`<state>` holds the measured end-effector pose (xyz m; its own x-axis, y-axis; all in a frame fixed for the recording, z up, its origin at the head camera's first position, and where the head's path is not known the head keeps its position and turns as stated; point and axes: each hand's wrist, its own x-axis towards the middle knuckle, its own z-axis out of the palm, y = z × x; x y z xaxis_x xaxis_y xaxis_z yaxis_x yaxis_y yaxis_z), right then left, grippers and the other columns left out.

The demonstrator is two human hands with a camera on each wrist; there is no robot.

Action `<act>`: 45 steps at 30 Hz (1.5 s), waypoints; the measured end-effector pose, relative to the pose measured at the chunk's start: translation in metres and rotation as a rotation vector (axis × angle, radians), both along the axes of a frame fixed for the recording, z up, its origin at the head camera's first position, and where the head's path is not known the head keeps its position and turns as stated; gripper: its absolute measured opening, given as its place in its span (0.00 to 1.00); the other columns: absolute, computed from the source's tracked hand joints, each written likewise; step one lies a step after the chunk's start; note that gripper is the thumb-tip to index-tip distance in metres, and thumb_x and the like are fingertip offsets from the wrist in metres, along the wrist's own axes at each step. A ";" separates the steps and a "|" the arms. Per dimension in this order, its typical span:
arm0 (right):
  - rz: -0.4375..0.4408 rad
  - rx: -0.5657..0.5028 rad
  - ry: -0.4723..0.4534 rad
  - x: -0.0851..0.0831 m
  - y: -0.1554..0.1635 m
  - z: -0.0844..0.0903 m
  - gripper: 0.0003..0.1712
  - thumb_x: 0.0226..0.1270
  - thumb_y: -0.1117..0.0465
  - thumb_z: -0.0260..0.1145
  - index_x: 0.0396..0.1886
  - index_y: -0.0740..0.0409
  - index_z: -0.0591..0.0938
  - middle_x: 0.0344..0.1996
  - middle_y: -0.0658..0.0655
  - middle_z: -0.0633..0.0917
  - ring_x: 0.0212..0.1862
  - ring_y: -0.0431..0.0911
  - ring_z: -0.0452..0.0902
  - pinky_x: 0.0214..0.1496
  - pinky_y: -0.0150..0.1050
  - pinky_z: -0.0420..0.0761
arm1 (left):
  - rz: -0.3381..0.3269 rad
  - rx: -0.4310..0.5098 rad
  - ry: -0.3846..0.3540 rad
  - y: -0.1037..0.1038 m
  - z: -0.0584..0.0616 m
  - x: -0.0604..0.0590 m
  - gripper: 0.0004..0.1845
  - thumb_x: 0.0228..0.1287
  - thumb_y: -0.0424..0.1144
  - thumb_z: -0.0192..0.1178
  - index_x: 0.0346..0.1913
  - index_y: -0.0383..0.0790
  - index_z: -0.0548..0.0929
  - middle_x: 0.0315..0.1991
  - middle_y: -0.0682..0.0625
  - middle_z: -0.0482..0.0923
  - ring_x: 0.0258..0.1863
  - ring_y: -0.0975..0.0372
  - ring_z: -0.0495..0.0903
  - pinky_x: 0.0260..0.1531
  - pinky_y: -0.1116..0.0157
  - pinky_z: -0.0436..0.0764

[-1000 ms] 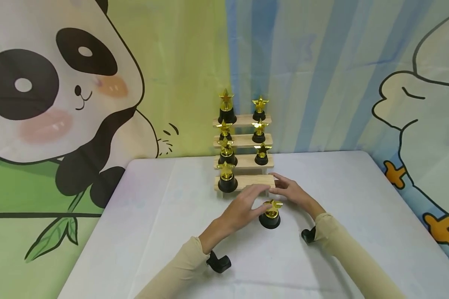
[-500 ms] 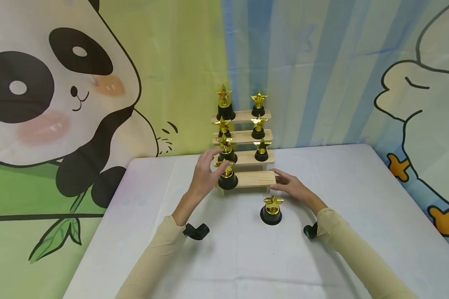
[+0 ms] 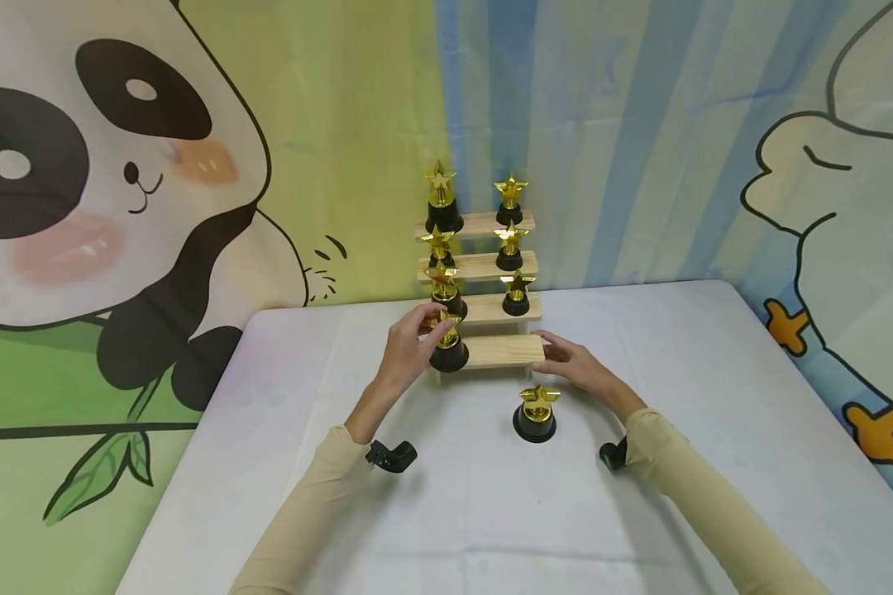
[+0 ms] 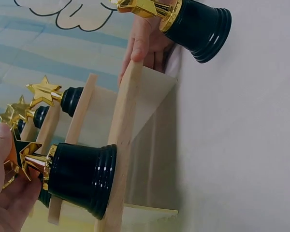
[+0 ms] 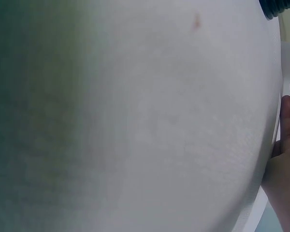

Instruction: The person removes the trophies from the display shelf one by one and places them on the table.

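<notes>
1. White cloth, smooth and matte, covers the table (image 3: 714, 397); behind it hang printed curtains with a panda and blue stripes.
2. At the table's far middle stands a stepped shelf (image 3: 502, 351) of pale raw wood, four flat planks rising toward the curtains.
3. Small trophies with glossy gold stars on black ribbed cone bases fill the upper steps in pairs.
4. On the shelf's lowest step, at its left end, stands a trophy (image 3: 448, 345); the left hand (image 3: 405, 354) pinches its gold star with curled fingers.
5. The right hand (image 3: 576, 369) lies with straight fingers against the right end of that step, holding nothing.
6. Just before the shelf, on the cloth, stands a loose trophy (image 3: 536, 411), upright, near the right hand.
</notes>
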<state>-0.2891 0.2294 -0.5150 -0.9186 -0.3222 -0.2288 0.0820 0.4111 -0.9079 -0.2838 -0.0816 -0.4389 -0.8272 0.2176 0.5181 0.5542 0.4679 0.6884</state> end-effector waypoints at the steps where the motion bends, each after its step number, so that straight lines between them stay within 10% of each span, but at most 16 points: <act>1: 0.001 -0.001 0.001 0.000 0.000 0.001 0.48 0.63 0.41 0.66 0.78 0.42 0.53 0.72 0.65 0.66 0.73 0.59 0.60 0.74 0.58 0.61 | 0.000 0.003 -0.004 0.000 0.000 -0.001 0.14 0.66 0.39 0.62 0.49 0.33 0.81 0.45 0.41 0.84 0.40 0.54 0.84 0.40 0.60 0.86; 15: 0.003 -0.034 -0.008 0.003 -0.001 -0.001 0.47 0.63 0.43 0.67 0.77 0.43 0.55 0.72 0.66 0.65 0.74 0.59 0.59 0.74 0.58 0.61 | 0.022 0.068 -0.001 0.006 -0.011 0.010 0.15 0.67 0.41 0.61 0.49 0.34 0.82 0.42 0.43 0.83 0.41 0.55 0.85 0.40 0.61 0.87; 45: -0.005 -0.011 0.004 0.003 -0.001 0.002 0.48 0.62 0.41 0.67 0.77 0.42 0.54 0.71 0.66 0.66 0.73 0.59 0.61 0.73 0.58 0.63 | -0.027 0.030 -0.016 0.006 0.007 0.048 0.14 0.65 0.41 0.63 0.49 0.38 0.81 0.41 0.47 0.83 0.42 0.59 0.83 0.40 0.65 0.86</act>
